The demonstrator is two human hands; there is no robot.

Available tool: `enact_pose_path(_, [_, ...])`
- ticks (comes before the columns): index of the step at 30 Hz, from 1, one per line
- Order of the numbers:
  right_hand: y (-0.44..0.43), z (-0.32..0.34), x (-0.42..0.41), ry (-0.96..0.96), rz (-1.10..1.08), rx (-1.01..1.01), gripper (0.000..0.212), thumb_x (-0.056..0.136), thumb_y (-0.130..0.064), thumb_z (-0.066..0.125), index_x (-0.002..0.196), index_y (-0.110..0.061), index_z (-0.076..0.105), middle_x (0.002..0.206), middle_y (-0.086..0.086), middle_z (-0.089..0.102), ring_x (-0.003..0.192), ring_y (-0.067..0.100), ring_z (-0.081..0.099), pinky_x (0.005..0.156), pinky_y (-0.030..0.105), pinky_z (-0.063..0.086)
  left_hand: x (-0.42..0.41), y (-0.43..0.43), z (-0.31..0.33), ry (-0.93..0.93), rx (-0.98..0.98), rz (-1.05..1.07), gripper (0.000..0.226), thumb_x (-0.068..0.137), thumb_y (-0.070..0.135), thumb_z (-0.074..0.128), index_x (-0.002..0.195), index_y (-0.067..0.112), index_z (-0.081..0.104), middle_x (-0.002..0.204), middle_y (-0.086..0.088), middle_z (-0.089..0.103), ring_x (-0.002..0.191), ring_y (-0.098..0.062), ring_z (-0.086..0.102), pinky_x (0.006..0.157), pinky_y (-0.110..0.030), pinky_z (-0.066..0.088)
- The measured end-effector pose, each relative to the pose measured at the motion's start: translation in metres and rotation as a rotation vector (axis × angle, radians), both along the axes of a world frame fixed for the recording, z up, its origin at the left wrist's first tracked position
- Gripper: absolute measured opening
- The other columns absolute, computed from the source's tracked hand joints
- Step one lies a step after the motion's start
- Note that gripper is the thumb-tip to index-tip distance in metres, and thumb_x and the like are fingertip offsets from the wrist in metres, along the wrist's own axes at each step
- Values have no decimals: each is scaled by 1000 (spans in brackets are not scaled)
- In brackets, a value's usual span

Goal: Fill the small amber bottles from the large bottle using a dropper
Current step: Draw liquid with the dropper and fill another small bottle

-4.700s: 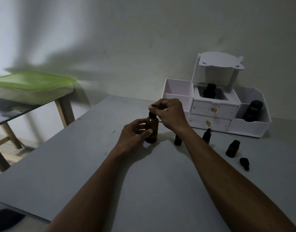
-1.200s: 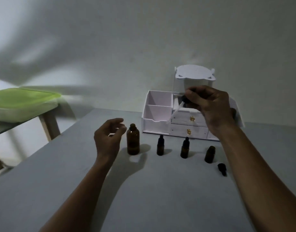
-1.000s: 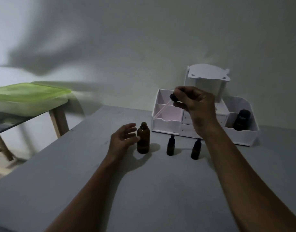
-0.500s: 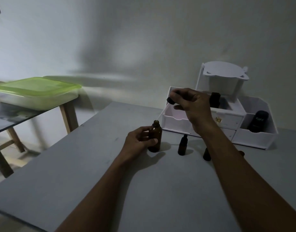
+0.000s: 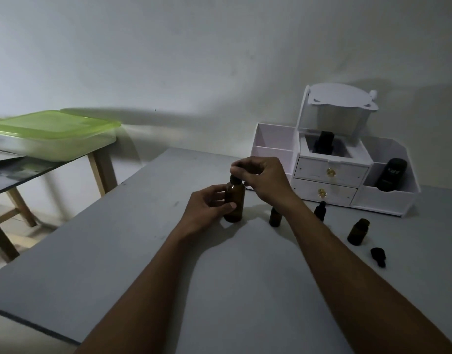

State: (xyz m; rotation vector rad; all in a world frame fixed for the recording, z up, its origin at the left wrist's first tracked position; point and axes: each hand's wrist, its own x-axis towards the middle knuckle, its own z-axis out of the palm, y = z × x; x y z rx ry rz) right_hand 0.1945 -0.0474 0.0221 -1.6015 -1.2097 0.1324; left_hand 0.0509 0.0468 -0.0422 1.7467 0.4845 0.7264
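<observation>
The large amber bottle [image 5: 235, 204] stands on the grey table [image 5: 168, 264]. My left hand [image 5: 207, 209] grips its body. My right hand [image 5: 263, 178] pinches the black dropper top [image 5: 234, 179] sitting in the bottle's neck; the glass tube is hidden inside. To the right stand two capped small amber bottles, one [image 5: 275, 217] partly behind my right forearm, the other [image 5: 320, 210] beside it. An uncapped small bottle [image 5: 358, 231] stands further right, with a loose black dropper cap [image 5: 378, 256] lying near it.
A white drawer organiser [image 5: 329, 172] stands at the back right against the wall, holding a dark bottle [image 5: 324, 143] and a black container [image 5: 391, 174]. A green-lidded plastic box [image 5: 53, 135] rests on a side table at left.
My right hand brought the dropper back from near the organiser and lowered it into the large bottle's neck. My left hand closed around that bottle.
</observation>
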Motion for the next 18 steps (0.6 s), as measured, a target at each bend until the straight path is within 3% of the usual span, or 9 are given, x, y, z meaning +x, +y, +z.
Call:
enact_pose_path(3, [0,0,1,-1,0,7,15,86,-22,75,100,-18,77,87,-9,75,81,1,71,77,18,57,-3,1,-1,-5,-9,-17,53,80,10,79,130,16,63,119,-3,71,105,-12,69,93,-32,55])
enact_pose_path(9, [1,0,1,-32,-16,15,17,86,-21,76,100,-13,77,88,-5,75,80,1,70,76,14,55,-4,-1,1,0,-17,-27,52,82,10,78,130,18,62,113,4,70,95,1,69,78,-15,55])
enact_pose_path(15, [4,0,-1,-88,-47,52,9,84,-17,77,91,-12,78,78,-9,71,69,-8,65,67,2,47,-4,-2,2,15,-25,-25,50,82,11,78,129,19,62,122,-3,69,108,-14,67,96,-33,54])
enact_pose_path(18, [6,0,-2,-101,-59,63,8,84,-16,77,90,-11,78,79,-8,71,70,-6,65,67,2,47,-4,-3,2,27,-17,-25,50,83,11,76,130,19,61,122,-2,68,107,-14,67,94,-30,53])
